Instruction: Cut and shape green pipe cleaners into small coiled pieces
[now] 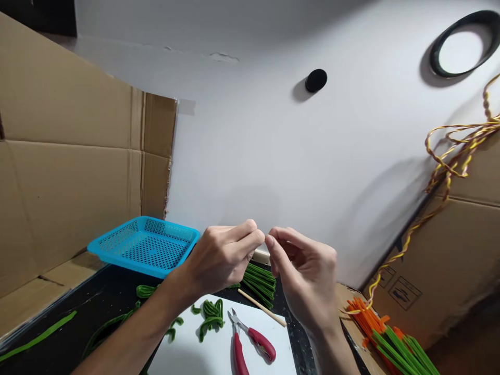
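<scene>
Above the white sheet, my left hand is closed with its fingers bent together. Its fingertips nearly meet those of my right hand, whose thumb and forefinger are pinched. Whatever sits between the fingers is hidden or too small to name. Below them lie red-handled nippers with the handles apart. Curled green pipe cleaner pieces are heaped beside the nippers. A thin wooden stick rests across the sheet's far right edge. Behind the hands is a bundle of straight green pipe cleaners.
A blue perforated basket stands at the back left by a cardboard wall. Loose green pipe cleaners lie on the black table. Orange pipe cleaners and green ones are at the right, below a twisted yellow wire.
</scene>
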`<move>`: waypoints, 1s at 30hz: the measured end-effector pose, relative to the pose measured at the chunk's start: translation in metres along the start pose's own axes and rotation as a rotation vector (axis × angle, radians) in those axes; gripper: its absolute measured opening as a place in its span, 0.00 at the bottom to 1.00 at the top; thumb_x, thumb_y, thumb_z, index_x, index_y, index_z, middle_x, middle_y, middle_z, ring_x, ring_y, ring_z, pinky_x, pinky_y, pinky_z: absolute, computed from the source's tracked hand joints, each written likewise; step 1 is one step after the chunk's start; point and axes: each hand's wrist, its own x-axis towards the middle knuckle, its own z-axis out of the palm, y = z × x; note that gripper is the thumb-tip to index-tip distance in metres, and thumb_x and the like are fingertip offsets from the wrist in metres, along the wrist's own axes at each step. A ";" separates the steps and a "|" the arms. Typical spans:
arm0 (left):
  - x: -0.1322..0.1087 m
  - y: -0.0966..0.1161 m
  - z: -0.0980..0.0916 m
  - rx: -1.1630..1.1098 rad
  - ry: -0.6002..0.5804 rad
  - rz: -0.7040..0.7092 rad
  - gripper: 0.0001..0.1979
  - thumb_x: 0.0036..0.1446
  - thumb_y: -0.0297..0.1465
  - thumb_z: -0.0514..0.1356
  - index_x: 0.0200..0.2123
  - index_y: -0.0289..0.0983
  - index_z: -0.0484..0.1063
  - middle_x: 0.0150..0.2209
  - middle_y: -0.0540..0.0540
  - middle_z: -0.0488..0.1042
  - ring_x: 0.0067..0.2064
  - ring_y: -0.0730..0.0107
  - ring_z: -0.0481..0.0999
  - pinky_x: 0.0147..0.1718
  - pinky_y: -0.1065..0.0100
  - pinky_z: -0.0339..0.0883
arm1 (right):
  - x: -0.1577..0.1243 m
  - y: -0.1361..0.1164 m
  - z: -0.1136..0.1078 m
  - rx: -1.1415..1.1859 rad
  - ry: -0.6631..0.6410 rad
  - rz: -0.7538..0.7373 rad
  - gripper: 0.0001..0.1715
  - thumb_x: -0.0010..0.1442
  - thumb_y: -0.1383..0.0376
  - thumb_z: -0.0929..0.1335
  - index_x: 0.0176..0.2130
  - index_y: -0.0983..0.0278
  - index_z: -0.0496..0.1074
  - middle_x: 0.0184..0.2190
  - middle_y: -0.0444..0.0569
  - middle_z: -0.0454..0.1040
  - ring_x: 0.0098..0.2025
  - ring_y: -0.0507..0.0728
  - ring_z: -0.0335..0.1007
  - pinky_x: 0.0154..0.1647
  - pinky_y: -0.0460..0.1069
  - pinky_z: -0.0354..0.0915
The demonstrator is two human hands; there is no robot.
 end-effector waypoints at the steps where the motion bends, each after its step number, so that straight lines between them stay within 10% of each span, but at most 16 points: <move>1: -0.001 0.000 0.002 0.010 0.003 0.021 0.09 0.64 0.16 0.56 0.36 0.36 0.67 0.31 0.53 0.64 0.28 0.76 0.53 0.25 0.68 0.52 | 0.002 0.000 -0.003 0.078 -0.052 0.107 0.20 0.65 0.57 0.74 0.29 0.67 0.70 0.21 0.42 0.60 0.23 0.44 0.54 0.22 0.41 0.52; 6: 0.002 0.008 0.004 -0.071 -0.006 -0.020 0.08 0.66 0.19 0.55 0.38 0.37 0.67 0.32 0.54 0.65 0.27 0.80 0.56 0.25 0.71 0.54 | 0.005 -0.008 -0.021 0.291 -0.299 0.434 0.24 0.61 0.49 0.76 0.35 0.66 0.71 0.17 0.40 0.60 0.18 0.44 0.50 0.17 0.39 0.45; 15: 0.015 0.010 -0.026 -0.893 -0.222 -0.736 0.15 0.67 0.41 0.62 0.33 0.36 0.71 0.25 0.54 0.59 0.25 0.84 0.55 0.23 0.77 0.51 | -0.005 -0.016 -0.012 -0.362 -0.047 -0.476 0.12 0.71 0.70 0.71 0.52 0.56 0.74 0.46 0.40 0.74 0.35 0.41 0.71 0.34 0.38 0.68; 30: 0.018 -0.004 -0.033 -0.951 -0.365 -0.741 0.16 0.68 0.40 0.62 0.34 0.34 0.72 0.27 0.53 0.62 0.27 0.84 0.56 0.24 0.78 0.51 | -0.003 -0.006 -0.014 -0.563 -0.043 -0.649 0.06 0.71 0.72 0.70 0.47 0.63 0.73 0.40 0.41 0.76 0.36 0.43 0.70 0.34 0.43 0.62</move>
